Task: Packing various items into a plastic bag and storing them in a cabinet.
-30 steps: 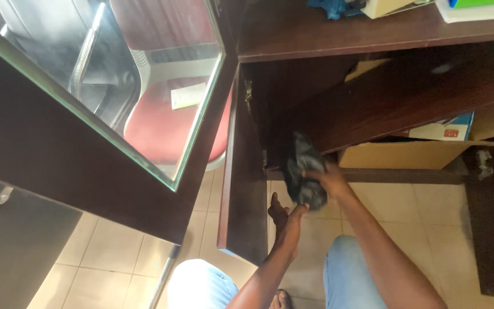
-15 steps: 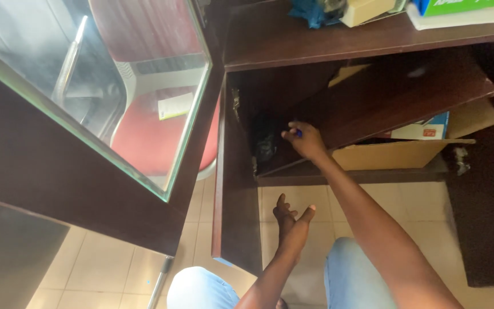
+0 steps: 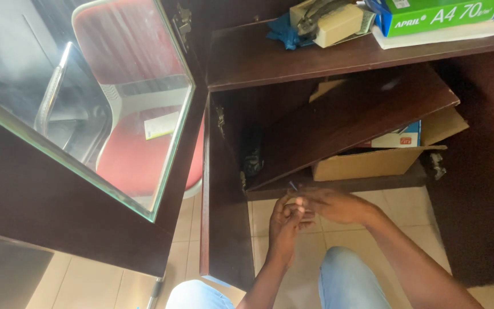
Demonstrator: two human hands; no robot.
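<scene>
Two hands meet just in front of the open dark wood cabinet. Right hand pinches a small blue thing, maybe a pen, in its fingertips. Left hand curls loosely and touches it too. It looks light, thin and stiff, best held around its middle. Inside the cabinet sit a cardboard box and a black bag.

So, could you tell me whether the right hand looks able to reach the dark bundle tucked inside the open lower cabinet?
Probably yes. The right hand sits just in front of the cabinet opening, its door swung wide, and the dark bundle lies near the front left corner under the tilted shelf board, with nothing between them.
</scene>
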